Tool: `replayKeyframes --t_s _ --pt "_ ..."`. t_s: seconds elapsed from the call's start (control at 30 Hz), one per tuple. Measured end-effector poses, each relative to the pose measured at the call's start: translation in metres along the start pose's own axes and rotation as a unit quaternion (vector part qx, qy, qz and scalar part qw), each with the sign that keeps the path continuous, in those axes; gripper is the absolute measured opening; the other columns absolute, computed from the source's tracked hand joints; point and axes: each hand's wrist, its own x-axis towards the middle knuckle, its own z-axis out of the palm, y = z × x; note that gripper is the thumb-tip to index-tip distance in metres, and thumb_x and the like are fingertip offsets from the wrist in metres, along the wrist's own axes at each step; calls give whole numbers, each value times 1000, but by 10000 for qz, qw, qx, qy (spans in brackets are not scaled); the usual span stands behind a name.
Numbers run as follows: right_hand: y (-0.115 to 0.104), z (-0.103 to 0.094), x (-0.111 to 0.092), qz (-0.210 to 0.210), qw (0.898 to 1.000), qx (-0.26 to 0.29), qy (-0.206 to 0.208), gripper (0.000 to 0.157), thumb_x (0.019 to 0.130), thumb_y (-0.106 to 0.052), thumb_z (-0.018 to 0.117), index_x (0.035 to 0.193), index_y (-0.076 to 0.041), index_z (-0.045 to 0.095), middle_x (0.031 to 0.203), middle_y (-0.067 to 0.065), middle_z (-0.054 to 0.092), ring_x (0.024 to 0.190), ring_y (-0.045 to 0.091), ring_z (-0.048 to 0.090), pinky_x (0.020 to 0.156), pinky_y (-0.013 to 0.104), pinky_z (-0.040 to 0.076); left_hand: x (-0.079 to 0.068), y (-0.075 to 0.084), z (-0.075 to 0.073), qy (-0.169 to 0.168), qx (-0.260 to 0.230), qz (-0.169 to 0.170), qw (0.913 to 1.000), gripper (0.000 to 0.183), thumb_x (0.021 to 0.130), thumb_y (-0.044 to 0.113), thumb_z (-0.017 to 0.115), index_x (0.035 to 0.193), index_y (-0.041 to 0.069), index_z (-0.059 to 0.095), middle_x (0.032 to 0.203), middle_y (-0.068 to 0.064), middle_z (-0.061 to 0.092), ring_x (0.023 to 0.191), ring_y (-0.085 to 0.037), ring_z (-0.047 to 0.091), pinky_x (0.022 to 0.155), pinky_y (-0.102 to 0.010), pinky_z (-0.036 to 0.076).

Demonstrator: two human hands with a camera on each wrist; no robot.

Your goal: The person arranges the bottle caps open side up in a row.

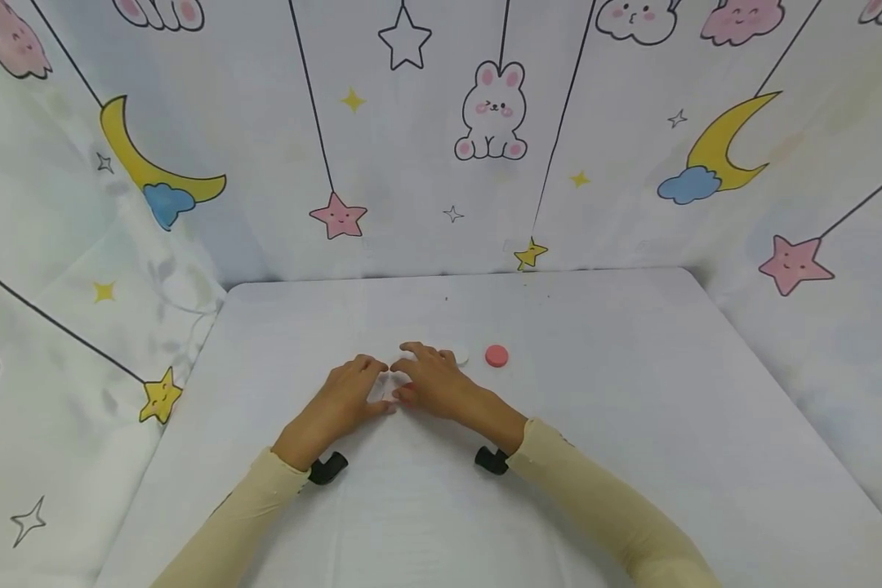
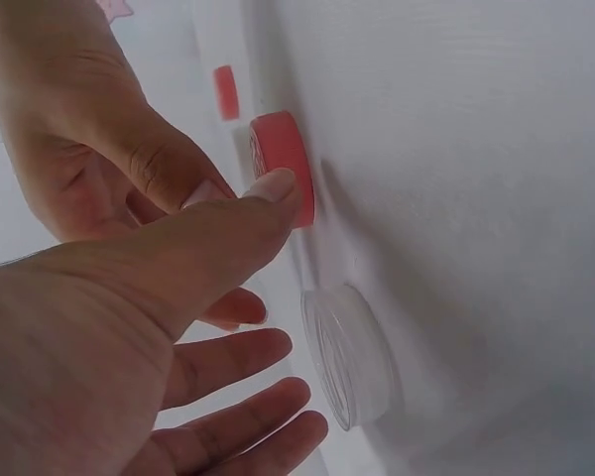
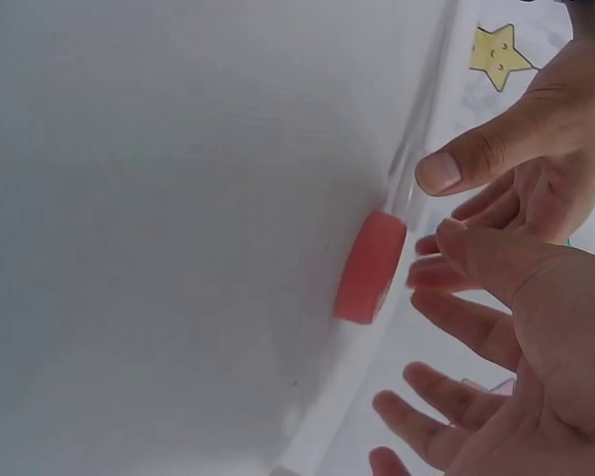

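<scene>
My left hand (image 1: 345,398) and right hand (image 1: 435,384) face each other over the white table, fingers loosely extended. A red round disc (image 1: 409,395) lies by my right thumb, partly covered by that hand in the head view. In the right wrist view the same red disc (image 3: 370,270) sits just beside the fingertips. My left thumb overlaps the red disc (image 2: 286,149) in the left wrist view. A clear, shallow round container (image 2: 349,355) stands near my left fingertips, between the hands. Neither hand has its fingers curled round anything.
Beyond my right hand lie a white round piece (image 1: 462,357), partly hidden, and a second red disc (image 1: 496,356). Black wrist-camera mounts (image 1: 328,469) stick out beneath both wrists. A patterned cloth with stars and moons hangs behind the table (image 1: 595,327) and at its sides.
</scene>
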Motion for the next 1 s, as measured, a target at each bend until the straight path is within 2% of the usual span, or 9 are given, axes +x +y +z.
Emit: replayKeyframes --t_s 0.3,1.0 --pt "12 -2 -12 120 9998 182 -23 43 101 -35 73 140 -19 67 162 10 47 151 29 41 114 62 39 5 7 3 -136 -66 70 9999 60 90 34 86 135 2 61 135 -15 59 127 -37 59 114 -61 40" --pt "24 3 -23 151 9994 295 -77 42 100 -35 74 138 -17 69 161 11 47 153 29 39 114 63 37 10 14 11 -68 40 343 9994 44 91 28 85 123 3 69 128 -16 62 120 -35 62 107 -59 45"
